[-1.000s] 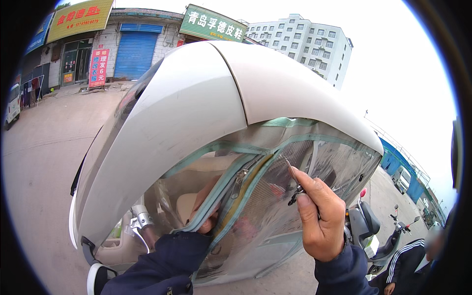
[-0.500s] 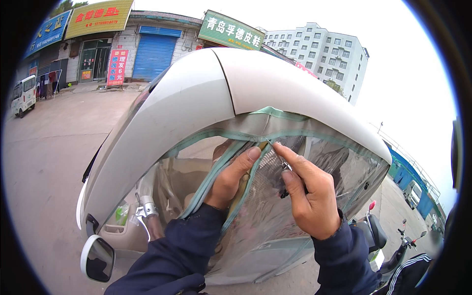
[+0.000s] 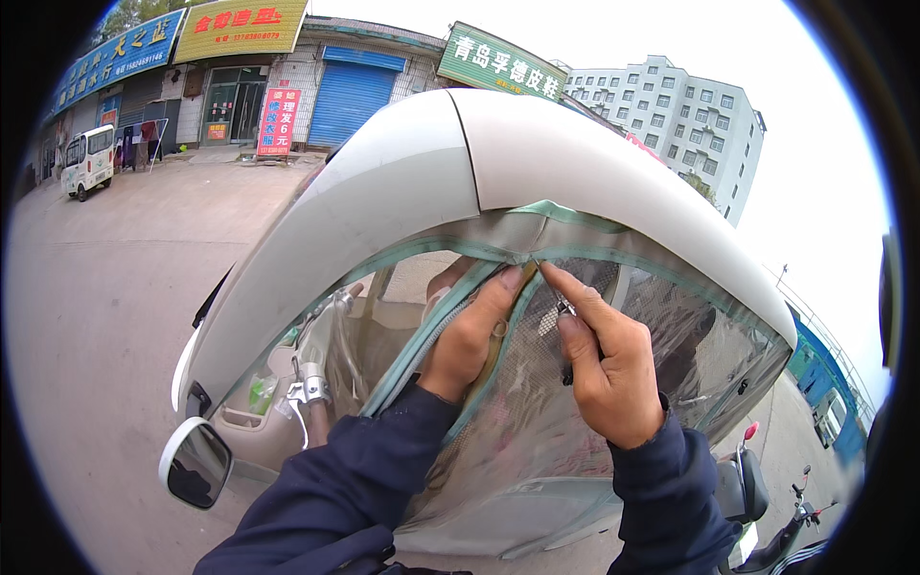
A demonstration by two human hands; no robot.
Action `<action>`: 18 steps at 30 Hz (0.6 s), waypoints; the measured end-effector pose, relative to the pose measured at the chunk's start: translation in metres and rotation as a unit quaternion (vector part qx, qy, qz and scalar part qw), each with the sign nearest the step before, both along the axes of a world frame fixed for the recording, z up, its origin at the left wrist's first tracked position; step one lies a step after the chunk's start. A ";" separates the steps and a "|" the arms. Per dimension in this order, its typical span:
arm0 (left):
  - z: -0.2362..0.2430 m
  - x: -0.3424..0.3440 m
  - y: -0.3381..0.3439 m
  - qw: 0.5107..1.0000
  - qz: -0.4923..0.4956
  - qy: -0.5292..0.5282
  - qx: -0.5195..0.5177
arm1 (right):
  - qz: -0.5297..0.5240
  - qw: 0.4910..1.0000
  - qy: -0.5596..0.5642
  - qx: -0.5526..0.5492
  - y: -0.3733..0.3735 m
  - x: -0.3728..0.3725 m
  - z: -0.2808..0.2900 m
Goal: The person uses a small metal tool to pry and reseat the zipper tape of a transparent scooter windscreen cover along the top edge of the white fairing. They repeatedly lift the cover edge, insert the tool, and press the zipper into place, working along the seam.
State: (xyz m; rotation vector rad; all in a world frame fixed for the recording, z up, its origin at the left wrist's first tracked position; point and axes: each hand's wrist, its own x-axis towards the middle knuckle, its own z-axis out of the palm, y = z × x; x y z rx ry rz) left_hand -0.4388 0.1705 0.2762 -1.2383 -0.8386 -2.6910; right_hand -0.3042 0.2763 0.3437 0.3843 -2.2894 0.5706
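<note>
A clear and mesh side cover [image 3: 532, 422] with pale green binding hangs from the white roof [image 3: 565, 158] of a small covered vehicle. My left hand [image 3: 465, 345] is closed round the zipper edge [image 3: 407, 355] of the cover, thumb up near the top of the zipper. An olive strip beside the thumb runs downward from there. My right hand [image 3: 613, 369] pinches a slim metal tool [image 3: 563, 307] with a dark lower end. Its thin tip points at the cover's top seam, close to my left thumb; the exact kind of tool cannot be made out.
Through the opening show a handlebar lever [image 3: 309, 385] and a cream front compartment. A side mirror [image 3: 196, 465] juts out at lower left. Parked scooters [image 3: 757, 489] stand at lower right. Shopfronts and a white van [image 3: 89, 161] are across the paved yard.
My view has swung slightly left, so the background sits further right. Both hands keep their holds at the same seam, and the tool stays near the left thumb.
</note>
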 end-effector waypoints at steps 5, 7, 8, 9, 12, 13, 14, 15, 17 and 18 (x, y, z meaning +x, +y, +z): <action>0.002 -0.002 0.001 1.000 0.013 0.001 -0.004 | 0.006 1.000 -0.004 0.007 0.003 -0.004 0.001; 0.000 -0.005 0.004 1.000 0.010 0.001 0.001 | 0.009 1.000 0.000 0.004 0.003 -0.006 -0.001; -0.001 -0.007 0.006 1.000 0.010 -0.001 0.007 | 0.012 1.000 0.005 0.004 0.003 -0.007 -0.001; -0.002 -0.009 0.008 1.000 0.015 0.005 0.020 | 0.007 1.000 0.010 0.007 0.003 -0.007 -0.001; -0.004 -0.013 0.012 0.999 -0.038 -0.018 0.011 | -0.002 1.000 0.006 0.017 0.002 -0.007 -0.001; -0.005 -0.014 0.012 0.998 -0.051 -0.019 0.012 | 0.011 1.000 -0.005 0.005 0.000 -0.007 0.000; -0.006 -0.014 0.011 0.998 -0.060 -0.021 0.008 | 0.010 1.000 -0.015 0.000 -0.001 -0.005 0.000; -0.006 -0.014 0.011 0.997 -0.070 -0.013 0.012 | -0.001 1.000 -0.025 -0.001 -0.003 -0.004 0.001; -0.006 -0.014 0.010 0.998 -0.061 -0.006 0.010 | 0.010 0.998 -0.052 -0.039 -0.007 0.000 0.002; -0.006 -0.014 0.011 0.998 -0.061 0.003 0.024 | 0.009 0.997 -0.061 -0.049 -0.009 0.001 0.002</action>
